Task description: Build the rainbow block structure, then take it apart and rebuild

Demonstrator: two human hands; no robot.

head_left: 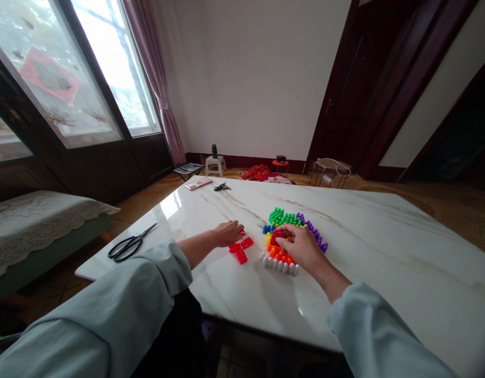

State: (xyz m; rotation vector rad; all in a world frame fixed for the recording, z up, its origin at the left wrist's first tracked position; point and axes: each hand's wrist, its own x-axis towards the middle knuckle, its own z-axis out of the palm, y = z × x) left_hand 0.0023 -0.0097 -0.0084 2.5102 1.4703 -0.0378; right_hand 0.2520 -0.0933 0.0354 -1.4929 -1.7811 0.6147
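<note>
My right hand (303, 245) pinches a red plastic piece (276, 238) between thumb and fingers, above a group of coloured knobbed pieces. Orange pieces (280, 254) and a row of white pieces (280, 264) lie below it. Green pieces (284, 216), purple pieces (312, 229) and blue pieces (268, 229) sit around its far side, with some yellow. To the left, my left hand (227, 233) is palm down, its fingers curled at a red piece (243, 232). Several loose red pieces (239, 253) lie just in front of it.
Black-handled scissors (131, 245) lie on the left of the white marbled table (368, 273). A phone-like pink object (198, 183) and a bunch of keys (222, 187) rest near the far edge. Beyond stand a white stool (215, 165) and a round stool (329, 167).
</note>
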